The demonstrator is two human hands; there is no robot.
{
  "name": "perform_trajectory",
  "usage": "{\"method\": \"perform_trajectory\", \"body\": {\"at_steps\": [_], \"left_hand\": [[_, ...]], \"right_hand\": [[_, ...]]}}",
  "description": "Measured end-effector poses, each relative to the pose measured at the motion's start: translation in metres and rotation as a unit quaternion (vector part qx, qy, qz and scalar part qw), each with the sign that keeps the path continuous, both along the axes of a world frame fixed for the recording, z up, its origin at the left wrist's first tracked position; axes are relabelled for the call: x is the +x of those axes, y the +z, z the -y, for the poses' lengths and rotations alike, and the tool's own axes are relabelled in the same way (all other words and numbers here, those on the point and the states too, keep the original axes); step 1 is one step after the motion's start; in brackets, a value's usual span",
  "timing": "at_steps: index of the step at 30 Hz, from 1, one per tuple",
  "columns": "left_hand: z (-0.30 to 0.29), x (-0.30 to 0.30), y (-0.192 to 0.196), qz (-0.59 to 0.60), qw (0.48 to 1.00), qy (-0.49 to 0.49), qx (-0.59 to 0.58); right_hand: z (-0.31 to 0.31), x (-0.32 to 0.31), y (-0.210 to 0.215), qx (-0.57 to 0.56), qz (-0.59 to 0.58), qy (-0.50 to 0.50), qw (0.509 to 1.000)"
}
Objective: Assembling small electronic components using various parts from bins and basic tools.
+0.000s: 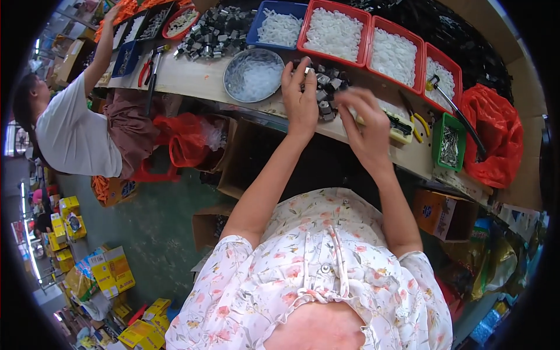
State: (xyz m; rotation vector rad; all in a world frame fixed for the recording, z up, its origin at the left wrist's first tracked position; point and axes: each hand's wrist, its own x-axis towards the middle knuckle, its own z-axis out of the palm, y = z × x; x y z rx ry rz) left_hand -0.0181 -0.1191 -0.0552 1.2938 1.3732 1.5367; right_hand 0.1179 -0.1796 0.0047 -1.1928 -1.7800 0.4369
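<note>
Currently both forearms are reaching up over the workbench (189, 79). The left hand (301, 106) is standing nearly upright, fingers raised and loosely bent; whether it is gripping a piece, I cannot tell. The right hand (370, 127) is blurring, its fingers bending leftward toward the other hand; its grip I cannot tell either. Small dark-and-silver pieces (328, 87) are lying heaped between and behind the hands. A metal bowl (233, 80) is crowding the left hand's outer side, while an off-white fixture (401, 136) is sitting just beside the right. Red trays (332, 59) are lining the space behind; yellow-handled pliers (413, 114) and a green bin (462, 141) are lying farther right. A co-worker (79, 131) is reaching across at far left.
</note>
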Motion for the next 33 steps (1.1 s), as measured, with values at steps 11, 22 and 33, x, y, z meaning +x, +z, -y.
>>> {"method": "perform_trajectory", "body": {"at_steps": [11, 22, 33], "left_hand": [[0.040, -0.009, 0.006, -0.297, 0.950, -0.050, 0.077], [0.035, -0.015, -0.007, -0.384, 0.906, -0.072, 0.162], [0.008, -0.015, -0.005, -0.357, 0.911, -0.095, 0.184]], "right_hand": [[0.092, 0.049, -0.126, -0.126, 0.466, 0.098, 0.870], [0.035, 0.038, 0.000, -0.145, 0.089, 0.061, 0.984], [-0.070, 0.022, -0.012, -0.039, 0.099, 0.002, 0.994]]}}
